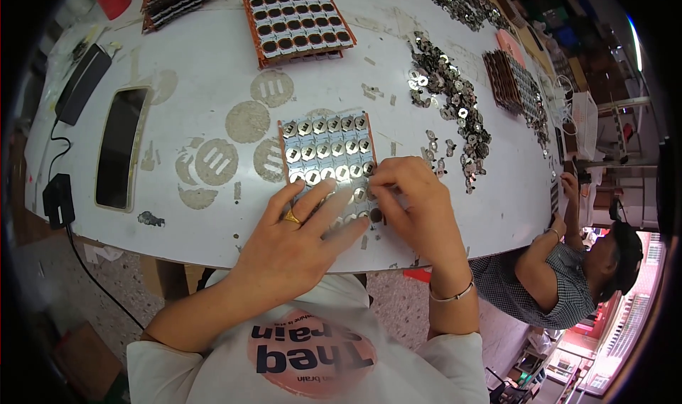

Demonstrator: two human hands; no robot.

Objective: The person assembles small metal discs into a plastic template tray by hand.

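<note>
From the head camera, the left hand (295, 226) lies flat and open, fingers spread, pressing on the lower part of a small tray (327, 152) of round metal pieces set in rows; a gold ring sits on one finger; the right hand (408, 194) is curled, its fingertips (374, 184) pinched together at the tray's lower right edge, though what they pinch is too small to tell; a thin bangle (452, 295) circles that wrist; the tray rests on a white round table (213, 70), near its front edge; a scattered heap of loose metal pieces (455, 106) lies just to the tray's right; a second, orange-edged tray (298, 20) of dark pieces sits farther back; a phone (122, 147) lies well to the left; another person (561, 276) works at the table's right edge.
</note>
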